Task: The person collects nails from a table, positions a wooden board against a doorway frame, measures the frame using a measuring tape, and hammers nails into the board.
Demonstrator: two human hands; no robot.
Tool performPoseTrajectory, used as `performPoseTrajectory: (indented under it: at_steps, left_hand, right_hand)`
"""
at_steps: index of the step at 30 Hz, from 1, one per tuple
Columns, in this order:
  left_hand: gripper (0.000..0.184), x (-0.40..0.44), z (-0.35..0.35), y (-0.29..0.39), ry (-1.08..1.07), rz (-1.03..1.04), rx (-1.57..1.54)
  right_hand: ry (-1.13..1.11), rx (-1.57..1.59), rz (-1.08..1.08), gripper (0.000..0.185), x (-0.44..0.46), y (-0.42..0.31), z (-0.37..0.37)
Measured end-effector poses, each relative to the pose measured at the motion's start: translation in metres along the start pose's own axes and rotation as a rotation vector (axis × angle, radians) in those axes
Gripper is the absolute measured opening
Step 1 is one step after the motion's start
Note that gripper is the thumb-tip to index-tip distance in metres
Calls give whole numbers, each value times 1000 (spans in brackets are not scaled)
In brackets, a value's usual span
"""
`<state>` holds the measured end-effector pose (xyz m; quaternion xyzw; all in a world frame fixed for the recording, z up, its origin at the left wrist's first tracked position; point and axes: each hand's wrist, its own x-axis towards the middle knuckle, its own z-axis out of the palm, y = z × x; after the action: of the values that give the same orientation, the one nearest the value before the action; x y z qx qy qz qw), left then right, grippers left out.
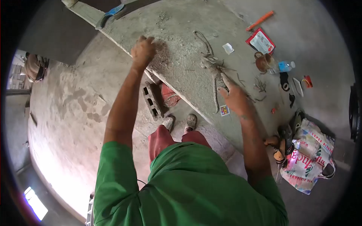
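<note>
My left hand [143,52] is over the dusty concrete slab [181,84], beside a patch of brownish grit [162,54]. Its fingers are curled together, and anything inside them is hidden. My right hand [235,98] is low over the slab with forefinger and thumb apart, right next to a knotted grey rope [215,73]. The rope's bundle lies in the middle, one end looping away and the other hanging toward me. Whether the fingertips touch the rope is hard to tell. A small colourful printed packet [224,110] lies just left of my right wrist.
Right of the rope are a brown mug [263,62], a water bottle [286,66], a red-edged pack [261,41] and an orange-handled tool [260,20]. A printed bag [309,158] lies nearer me. A hollow block [152,101] stands below the slab edge. A blue-handled tool [110,16] lies far left.
</note>
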<state>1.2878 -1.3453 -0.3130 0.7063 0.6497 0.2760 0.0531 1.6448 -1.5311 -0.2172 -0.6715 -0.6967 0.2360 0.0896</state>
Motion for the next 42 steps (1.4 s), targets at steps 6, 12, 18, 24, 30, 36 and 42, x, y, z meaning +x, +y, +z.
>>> performPoseTrajectory:
  at_steps: [6, 12, 18, 24, 30, 36, 42]
  left_hand:
    - [17, -20, -12, -1, -30, 188, 80]
    - [9, -30, -8, 14, -60, 148, 24]
    - [17, -117, -10, 80, -133, 137, -67]
    - [24, -159, -16, 81, 72, 9, -157]
    - [27, -173, -20, 89, 91, 14, -150]
    - [14, -138, -7, 96, 47, -77, -158]
    - [12, -129, 4, 94, 7, -51, -160]
  right_hand:
    - [78, 26, -85, 58, 2, 9, 6]
    - [21, 29, -12, 60, 3, 4, 4]
    - [20, 40, -21, 61, 0, 5, 6]
    - [43, 50, -64, 59, -1, 5, 7]
    - [4, 45, -9, 58, -5, -9, 4]
    - [11, 190, 21, 58, -16, -26, 11]
    - [68, 143, -88, 56, -20, -26, 12]
